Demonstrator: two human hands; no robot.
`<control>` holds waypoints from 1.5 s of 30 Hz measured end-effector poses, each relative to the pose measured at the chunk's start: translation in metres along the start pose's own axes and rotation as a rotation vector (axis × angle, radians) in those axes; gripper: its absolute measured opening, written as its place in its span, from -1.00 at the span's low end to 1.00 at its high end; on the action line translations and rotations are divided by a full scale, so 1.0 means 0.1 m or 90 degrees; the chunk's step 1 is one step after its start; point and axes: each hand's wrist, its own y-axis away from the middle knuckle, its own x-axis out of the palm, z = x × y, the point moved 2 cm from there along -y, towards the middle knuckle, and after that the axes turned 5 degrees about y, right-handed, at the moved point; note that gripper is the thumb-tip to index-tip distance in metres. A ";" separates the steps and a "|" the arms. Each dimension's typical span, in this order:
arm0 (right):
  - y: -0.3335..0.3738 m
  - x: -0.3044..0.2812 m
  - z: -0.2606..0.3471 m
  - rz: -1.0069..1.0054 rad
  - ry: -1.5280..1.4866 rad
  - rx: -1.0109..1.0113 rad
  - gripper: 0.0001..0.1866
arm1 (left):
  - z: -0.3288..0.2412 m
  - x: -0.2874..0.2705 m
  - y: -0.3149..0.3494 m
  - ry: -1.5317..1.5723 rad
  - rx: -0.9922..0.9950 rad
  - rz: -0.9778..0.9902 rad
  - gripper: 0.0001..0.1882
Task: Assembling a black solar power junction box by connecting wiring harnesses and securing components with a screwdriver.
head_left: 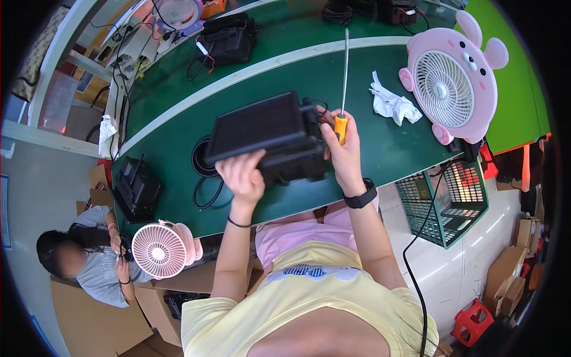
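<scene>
A black box-shaped plastic device (pixel 256 128) with a flat dark panel on its upper face is tilted over the near part of the green table; its edges are a little blurred. My left hand (pixel 242 175) grips its near left edge, fingers closed over the panel's rim. A screwdriver with a yellow handle (pixel 340 128) and a long metal shaft is held in my right hand (pixel 346 149), its tip pointing away from me. Fingers of that hand also reach the device's right end, where a short black cable shows. Behind the device lies a coiled black cable (pixel 205 157).
A pink animal-shaped fan (pixel 443 86) and crumpled white tissue (pixel 392 102) are at the right. Other black devices (pixel 140 187) (pixel 226 38) sit left and far. A small pink fan (pixel 159 251) stands near a seated person (pixel 104 256). A green crate (pixel 443 205) is below the table's right edge.
</scene>
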 end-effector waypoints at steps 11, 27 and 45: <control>0.05 -0.13 0.07 -0.053 0.022 -0.080 -0.57 | -0.70 -0.07 0.33 -0.139 0.008 0.104 -0.58; 0.09 -0.52 -0.36 -0.045 0.444 -0.104 -0.69 | 1.56 -0.26 -0.46 -0.648 -0.343 0.020 -0.46; 0.07 -0.44 -0.33 -0.057 0.485 -0.199 -0.70 | 2.96 1.17 -1.04 -0.104 -0.508 0.277 0.14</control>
